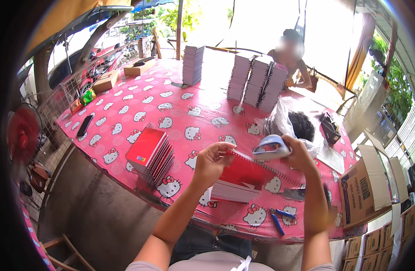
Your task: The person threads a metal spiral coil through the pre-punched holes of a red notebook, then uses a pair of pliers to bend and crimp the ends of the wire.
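Left hand point(212, 161): thumb and fingertips pinched together at upper corner of red-covered notebook point(248, 176), between both arms on table; glossy cover, white page edges. Springy thin coil point(278, 173) trails rightward from bound edge. Right hand point(299, 155) clamped on smooth, looped white-and-blue tool point(270, 148), probably plastic, kind unclear. Blue-handled pliers point(277, 223) splayed on slick pink tablecloth point(179, 121). Ribbed stack of spiral-bound red notebooks point(148, 153) stands left.

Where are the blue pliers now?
Head view, lower right of centre: the pliers lie on the pink tablecloth, between the red-covered stack and right forearm.
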`<state>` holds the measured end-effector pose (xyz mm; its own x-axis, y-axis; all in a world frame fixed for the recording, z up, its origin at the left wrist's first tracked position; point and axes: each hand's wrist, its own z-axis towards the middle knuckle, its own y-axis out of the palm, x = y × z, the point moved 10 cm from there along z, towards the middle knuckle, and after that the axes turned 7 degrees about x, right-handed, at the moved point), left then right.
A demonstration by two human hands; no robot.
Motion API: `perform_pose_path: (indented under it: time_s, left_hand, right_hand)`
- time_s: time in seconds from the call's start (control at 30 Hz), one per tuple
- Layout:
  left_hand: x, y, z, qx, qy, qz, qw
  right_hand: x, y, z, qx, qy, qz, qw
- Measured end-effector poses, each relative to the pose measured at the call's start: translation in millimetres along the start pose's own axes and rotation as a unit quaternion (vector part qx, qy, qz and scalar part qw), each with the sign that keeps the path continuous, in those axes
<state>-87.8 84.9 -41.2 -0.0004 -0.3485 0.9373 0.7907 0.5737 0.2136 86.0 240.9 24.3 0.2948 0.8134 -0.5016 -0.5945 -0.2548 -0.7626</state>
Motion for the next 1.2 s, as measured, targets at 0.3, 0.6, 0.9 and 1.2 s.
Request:
perform_pose_path:
  time_s: [0.3, 0.6, 0.9, 1.2]
  left_hand:
    - [-3, 4, 4, -0.001, -0.029, -0.029, 0.999]
    - [-7, 5, 4, -0.005, -0.031, -0.048, 0.998]
    - [-2, -3, -3, -0.029, -0.037, -0.103, 0.994]
    - [130, 39, -55, 0.016, 0.452, 0.108, 0.885]
  right_hand:
    - [4, -7, 6, 0.013, 0.099, 0.213, 0.972]
    - [-6, 13, 14, -0.008, 0.011, 0.161, 0.987]
    - [46, -18, -39, 0.185, 0.115, -0.035, 0.975]
    - [103, 1, -223, 0.120, 0.297, -0.310, 0.895]
